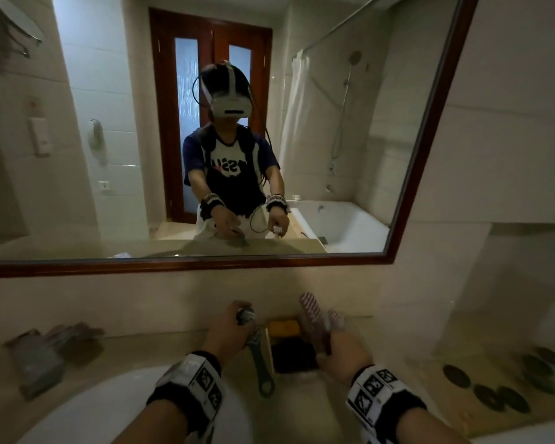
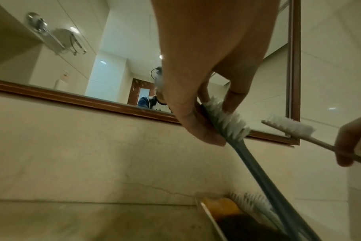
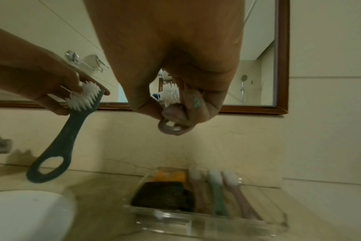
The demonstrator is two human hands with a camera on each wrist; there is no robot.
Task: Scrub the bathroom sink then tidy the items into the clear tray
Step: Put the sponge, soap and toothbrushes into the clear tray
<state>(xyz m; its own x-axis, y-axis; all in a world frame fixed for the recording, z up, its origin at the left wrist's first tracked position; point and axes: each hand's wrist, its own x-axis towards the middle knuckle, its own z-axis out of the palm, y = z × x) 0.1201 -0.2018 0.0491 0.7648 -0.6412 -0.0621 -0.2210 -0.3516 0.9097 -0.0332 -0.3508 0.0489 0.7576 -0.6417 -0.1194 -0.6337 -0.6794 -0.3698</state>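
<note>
1. Between the fingers of the left hand point(image 1: 226, 328), a dark grey brush point(image 3: 58, 140) is hanging; the thumb and fingers are pinching it at the white bristle head, and the handle with its loop is pointing down, just left of the clear tray point(image 3: 206, 216).
2. Below and to the right of this grip, the tray is standing on the counter point(image 1: 398, 389) beside the white sink point(image 1: 116, 408). It is already holding one yellow sponge point(image 3: 169, 176), one dark scrub pad point(image 3: 163, 195) and three toothbrushes point(image 3: 216, 192) lying side by side.
3. To the right, the right hand point(image 1: 345, 357) is closing its fingers round a pale brush point(image 2: 295, 130), with the bristles up and the handle loop showing under the fingers, above the tray.
4. I judge that the tidying step is in hand, not the scrubbing: two brushes are waiting to go in, one in each hand.
5. The next move is calling for lowering each brush flat into the free space of the tray without pushing the toothbrushes out of line.
6. Further right, several dark round discs point(image 1: 500, 386) are lying on the counter; I cannot tell their exact number.
</note>
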